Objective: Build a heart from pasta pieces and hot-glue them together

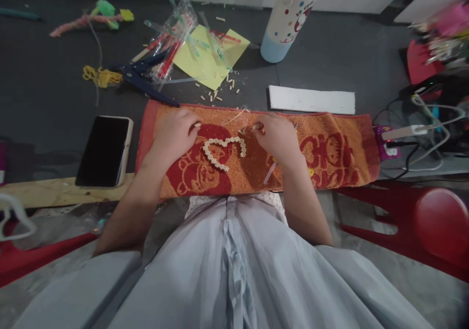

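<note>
Both hands rest on an orange and red towel [330, 148] spread across the edge of the dark table [47, 99]. Between them lies a heart outline made of small pale beads [223, 149], open on its right side. The left hand [175, 134] is curled with its fingertips pinched on a small pale piece just left of the heart's top. The right hand [277, 136] is also curled, fingers drawn together on another tiny piece near the heart's upper right end; a thin pale thread [234, 117] runs up between the hands. Behind the towel sit a yellow paper sheet [208, 58] under clear plastic packets, scattered bead bits, blue scissors [141, 77], a white strip [311, 99] and a patterned bottle [289, 19]. A dark phone [104, 151] lies left of the towel.
</note>
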The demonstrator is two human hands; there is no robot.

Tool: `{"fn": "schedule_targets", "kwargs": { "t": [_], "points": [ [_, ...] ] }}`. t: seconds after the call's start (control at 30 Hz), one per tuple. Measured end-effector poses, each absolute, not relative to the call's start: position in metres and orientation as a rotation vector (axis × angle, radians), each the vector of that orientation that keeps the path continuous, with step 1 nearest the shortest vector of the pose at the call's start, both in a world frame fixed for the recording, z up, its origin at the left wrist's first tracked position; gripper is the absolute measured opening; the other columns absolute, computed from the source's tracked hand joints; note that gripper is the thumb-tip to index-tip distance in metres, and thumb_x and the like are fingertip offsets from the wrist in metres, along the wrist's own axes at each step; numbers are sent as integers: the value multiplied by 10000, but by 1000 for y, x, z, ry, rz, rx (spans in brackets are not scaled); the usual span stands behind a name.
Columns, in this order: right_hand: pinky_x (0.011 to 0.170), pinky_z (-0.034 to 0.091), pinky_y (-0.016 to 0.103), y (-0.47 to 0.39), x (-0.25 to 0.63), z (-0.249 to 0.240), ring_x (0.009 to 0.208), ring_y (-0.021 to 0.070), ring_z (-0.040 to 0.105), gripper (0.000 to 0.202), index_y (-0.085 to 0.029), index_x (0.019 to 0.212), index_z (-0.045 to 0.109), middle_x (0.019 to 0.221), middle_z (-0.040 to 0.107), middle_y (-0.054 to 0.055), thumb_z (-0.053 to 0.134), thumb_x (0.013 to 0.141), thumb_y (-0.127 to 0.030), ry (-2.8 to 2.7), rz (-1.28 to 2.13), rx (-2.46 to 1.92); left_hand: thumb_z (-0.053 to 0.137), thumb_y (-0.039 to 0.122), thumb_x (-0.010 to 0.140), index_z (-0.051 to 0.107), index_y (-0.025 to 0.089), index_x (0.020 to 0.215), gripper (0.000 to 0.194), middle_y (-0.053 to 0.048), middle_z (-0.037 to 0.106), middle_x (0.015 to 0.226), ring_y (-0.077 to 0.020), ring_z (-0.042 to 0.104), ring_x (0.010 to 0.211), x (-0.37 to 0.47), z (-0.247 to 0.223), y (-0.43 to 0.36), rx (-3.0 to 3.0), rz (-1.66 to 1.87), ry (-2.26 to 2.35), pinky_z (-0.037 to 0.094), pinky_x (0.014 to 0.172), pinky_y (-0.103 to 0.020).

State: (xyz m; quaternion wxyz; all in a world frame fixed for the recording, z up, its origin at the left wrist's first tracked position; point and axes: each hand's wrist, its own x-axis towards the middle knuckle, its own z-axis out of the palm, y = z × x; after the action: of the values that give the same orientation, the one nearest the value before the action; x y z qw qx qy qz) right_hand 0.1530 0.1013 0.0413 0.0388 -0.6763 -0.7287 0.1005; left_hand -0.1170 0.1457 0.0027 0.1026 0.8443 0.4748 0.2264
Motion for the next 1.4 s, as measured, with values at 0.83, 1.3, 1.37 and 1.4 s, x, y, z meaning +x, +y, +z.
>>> {"fn": "schedule_targets", "kwargs": {
  "t": [0.83,1.3,1.37,1.4],
  "points": [
    [659,592,263,39,140,22,705,142,707,95,-211,918,725,861,777,36,636,914,-246,-1674,367,-1376,722,280,814,806,187,959,191,-42,798,856,-153,725,749,-42,50,128,1743,496,865,579,714,-261],
    [659,613,264,29,139,21,682,129,704,89,-208,932,725,851,774,23,686,870,-257,-1534,471,-1393,694,300,820,754,148,944,204,-54,764,845,-138,685,726,-37,45,119,1714,532,847,537,677,-254],
    [666,615,268,27,138,22,694,132,711,114,-207,936,726,852,773,22,688,871,-292,-1474,548,-1404,678,310,835,748,148,963,218,-50,758,841,-132,668,711,-35,46,118,1737,511,836,512,647,-243],
    [670,616,269,26,138,22,702,134,715,122,-207,942,727,854,773,21,689,871,-298,-1448,585,-1403,667,318,847,750,151,966,221,-47,757,838,-130,662,709,-34,47,118,1752,495,826,501,640,-240]
  ]
}}
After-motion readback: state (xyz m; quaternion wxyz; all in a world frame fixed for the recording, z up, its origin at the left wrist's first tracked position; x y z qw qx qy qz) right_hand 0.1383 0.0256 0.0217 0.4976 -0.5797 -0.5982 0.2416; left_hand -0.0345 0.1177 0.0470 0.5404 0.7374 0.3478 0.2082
